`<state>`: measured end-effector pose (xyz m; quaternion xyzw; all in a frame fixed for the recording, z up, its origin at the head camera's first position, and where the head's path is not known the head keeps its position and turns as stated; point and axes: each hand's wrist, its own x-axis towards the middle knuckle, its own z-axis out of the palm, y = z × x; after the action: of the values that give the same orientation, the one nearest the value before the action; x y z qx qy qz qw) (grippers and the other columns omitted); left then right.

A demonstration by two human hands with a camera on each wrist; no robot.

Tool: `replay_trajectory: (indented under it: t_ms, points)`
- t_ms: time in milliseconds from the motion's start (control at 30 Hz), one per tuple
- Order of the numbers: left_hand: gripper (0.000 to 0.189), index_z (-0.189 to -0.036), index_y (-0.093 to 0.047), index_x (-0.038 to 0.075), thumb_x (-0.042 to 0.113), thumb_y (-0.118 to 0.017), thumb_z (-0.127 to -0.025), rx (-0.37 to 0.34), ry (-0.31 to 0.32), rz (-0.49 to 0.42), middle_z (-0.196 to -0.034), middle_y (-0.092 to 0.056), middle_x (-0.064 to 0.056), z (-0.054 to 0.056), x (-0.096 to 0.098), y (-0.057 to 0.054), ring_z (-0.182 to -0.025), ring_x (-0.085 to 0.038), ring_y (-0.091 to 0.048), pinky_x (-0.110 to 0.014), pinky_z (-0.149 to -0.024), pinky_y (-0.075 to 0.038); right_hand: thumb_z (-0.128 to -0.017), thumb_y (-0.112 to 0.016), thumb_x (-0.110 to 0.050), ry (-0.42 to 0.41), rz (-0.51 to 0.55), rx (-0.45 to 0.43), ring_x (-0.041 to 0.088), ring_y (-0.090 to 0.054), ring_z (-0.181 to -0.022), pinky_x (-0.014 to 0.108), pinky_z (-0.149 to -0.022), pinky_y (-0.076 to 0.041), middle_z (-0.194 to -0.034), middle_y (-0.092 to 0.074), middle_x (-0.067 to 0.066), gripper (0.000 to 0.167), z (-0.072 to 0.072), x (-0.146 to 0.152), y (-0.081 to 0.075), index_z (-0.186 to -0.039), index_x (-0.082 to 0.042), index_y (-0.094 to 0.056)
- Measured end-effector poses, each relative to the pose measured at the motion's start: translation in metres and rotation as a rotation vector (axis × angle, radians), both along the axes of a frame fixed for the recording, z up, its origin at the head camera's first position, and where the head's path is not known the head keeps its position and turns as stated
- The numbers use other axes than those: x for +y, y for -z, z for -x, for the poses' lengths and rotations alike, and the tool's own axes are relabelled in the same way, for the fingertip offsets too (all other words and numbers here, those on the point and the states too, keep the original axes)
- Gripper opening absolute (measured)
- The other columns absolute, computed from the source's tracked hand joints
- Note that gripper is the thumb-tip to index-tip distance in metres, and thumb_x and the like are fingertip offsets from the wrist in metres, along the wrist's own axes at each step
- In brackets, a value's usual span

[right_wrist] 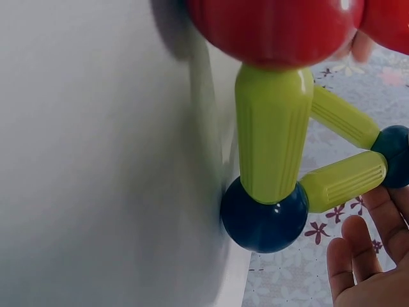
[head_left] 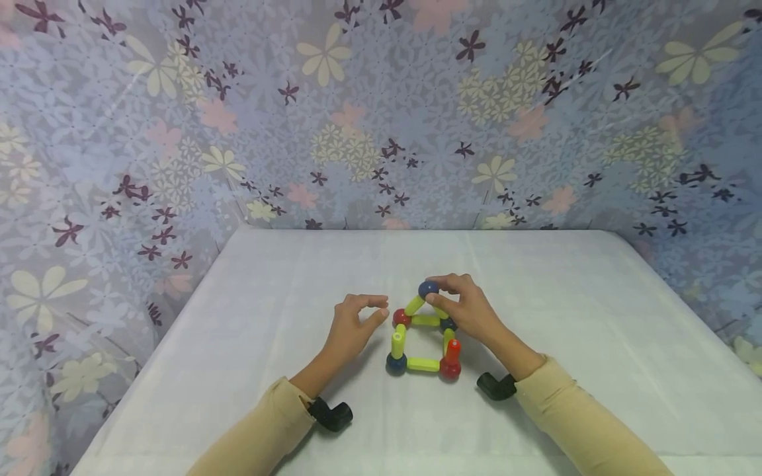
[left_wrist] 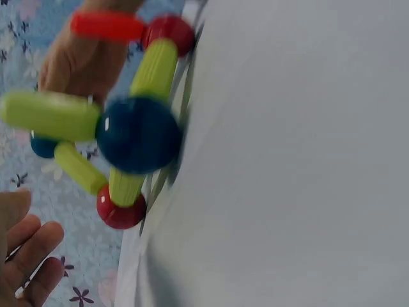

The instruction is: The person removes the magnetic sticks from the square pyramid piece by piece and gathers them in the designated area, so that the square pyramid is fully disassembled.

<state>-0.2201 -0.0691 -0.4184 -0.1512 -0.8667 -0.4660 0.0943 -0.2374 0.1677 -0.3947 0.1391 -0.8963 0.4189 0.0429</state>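
A frame of yellow-green rods and red and blue balls stands on the table. My right hand (head_left: 470, 311) pinches a blue ball (head_left: 428, 289) at the top of two slanted rods at its back. Those slope down to a red ball (head_left: 401, 318) and another blue ball (head_left: 449, 324). At the front, an upright yellow-green rod (head_left: 397, 345) is on a blue ball (head_left: 396, 363), and an upright red-orange rod (head_left: 453, 352) is on a red ball (head_left: 450, 367). Left of the frame, my left hand (head_left: 355, 324) holds nothing, thumb and fingers apart, close to the back red ball.
A white cloth covers the table (head_left: 238, 344). Flowered fabric (head_left: 381, 119) hangs behind and at the sides. Black curved pieces stick out at both wrists, one by the left sleeve (head_left: 256, 430) and one by the right sleeve (head_left: 577, 416).
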Motion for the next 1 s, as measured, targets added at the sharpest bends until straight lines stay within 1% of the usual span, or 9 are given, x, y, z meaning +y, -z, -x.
replay_trajectory:
  t_ms: [100, 200, 300, 400, 467, 567, 800, 900, 1000]
  points:
    - [0.033, -0.118, -0.065, 0.018, 0.029, -0.067, -0.086, -0.024, 0.052, 0.056, -0.113, -0.069, 0.003, 0.016, 0.006, -0.001, -0.114, -0.019, -0.052, -0.051, -0.104, -0.029, -0.087, -0.063, -0.042, -0.001, -0.003, -0.004, 0.028, -0.049, -0.115, 0.053, -0.096, -0.043, -0.121, -0.062, 0.006, 0.046, 0.001, -0.001, 0.001, -0.126, -0.019, -0.059]
    - [0.039, -0.121, -0.064, 0.018, 0.033, -0.068, -0.085, -0.071, 0.12, 0.099, -0.118, -0.067, 0.002, 0.028, 0.015, -0.004, -0.119, -0.02, -0.049, -0.053, -0.106, -0.025, -0.087, -0.063, -0.042, -0.013, 0.003, 0.003, 0.028, -0.048, -0.115, 0.054, -0.097, -0.042, -0.121, -0.063, 0.006, 0.046, 0.001, -0.001, 0.001, -0.126, -0.018, -0.059]
    - [0.04, -0.121, -0.064, 0.019, 0.035, -0.068, -0.085, -0.118, 0.178, 0.128, -0.117, -0.067, 0.002, 0.035, 0.023, -0.005, -0.118, -0.021, -0.048, -0.053, -0.107, -0.024, -0.087, -0.062, -0.042, -0.027, 0.007, 0.012, 0.027, -0.048, -0.114, 0.054, -0.097, -0.041, -0.121, -0.064, 0.005, 0.046, 0.001, -0.001, 0.0, -0.126, -0.018, -0.059]
    - [0.039, -0.12, -0.065, 0.019, 0.035, -0.068, -0.085, -0.139, 0.203, 0.153, -0.113, -0.069, 0.002, 0.038, 0.029, -0.005, -0.115, -0.02, -0.049, -0.053, -0.107, -0.023, -0.087, -0.062, -0.043, -0.032, 0.005, 0.021, 0.026, -0.048, -0.114, 0.054, -0.097, -0.041, -0.121, -0.064, 0.005, 0.046, 0.001, -0.002, 0.0, -0.125, -0.018, -0.06]
    - [0.037, -0.118, -0.066, 0.018, 0.033, -0.068, -0.085, -0.128, 0.209, 0.164, -0.11, -0.07, 0.002, 0.039, 0.032, -0.004, -0.113, -0.02, -0.051, -0.053, -0.107, -0.023, -0.087, -0.062, -0.041, -0.038, 0.003, 0.031, 0.026, -0.048, -0.113, 0.054, -0.097, -0.041, -0.12, -0.064, 0.005, 0.045, 0.001, -0.002, 0.0, -0.125, -0.016, -0.06]
    - [0.032, -0.114, -0.068, 0.016, 0.029, -0.068, -0.085, -0.089, 0.206, 0.176, -0.106, -0.072, 0.001, 0.038, 0.033, -0.004, -0.108, -0.02, -0.053, -0.053, -0.107, -0.024, -0.086, -0.065, -0.038, -0.044, 0.0, 0.05, 0.026, -0.049, -0.11, 0.054, -0.096, -0.042, -0.119, -0.065, 0.006, 0.045, 0.002, -0.004, 0.0, -0.124, -0.015, -0.061]
    - [0.024, -0.104, -0.073, 0.015, 0.024, -0.071, -0.082, 0.024, 0.183, 0.219, -0.095, -0.074, 0.002, 0.037, 0.033, -0.004, -0.098, -0.021, -0.056, -0.051, -0.1, -0.029, -0.084, -0.069, -0.032, -0.039, -0.013, 0.086, 0.026, -0.048, -0.106, 0.053, -0.092, -0.042, -0.114, -0.066, 0.006, 0.042, 0.0, -0.009, 0.0, -0.121, -0.013, -0.063]
    - [0.023, -0.102, -0.073, 0.015, 0.024, -0.072, -0.081, 0.046, 0.168, 0.229, -0.093, -0.074, 0.003, 0.036, 0.033, -0.003, -0.097, -0.019, -0.056, -0.051, -0.099, -0.03, -0.084, -0.069, -0.032, -0.04, -0.013, 0.094, 0.027, -0.047, -0.106, 0.053, -0.092, -0.042, -0.113, -0.066, 0.005, 0.041, 0.0, -0.011, 0.0, -0.121, -0.014, -0.063]
    - [0.021, -0.101, -0.073, 0.015, 0.023, -0.072, -0.081, 0.057, 0.157, 0.218, -0.092, -0.074, 0.004, 0.034, 0.034, -0.003, -0.098, -0.018, -0.056, -0.05, -0.099, -0.03, -0.084, -0.069, -0.033, -0.037, -0.014, 0.097, 0.028, -0.047, -0.106, 0.052, -0.092, -0.042, -0.113, -0.066, 0.004, 0.041, -0.001, -0.011, 0.0, -0.12, -0.015, -0.064]
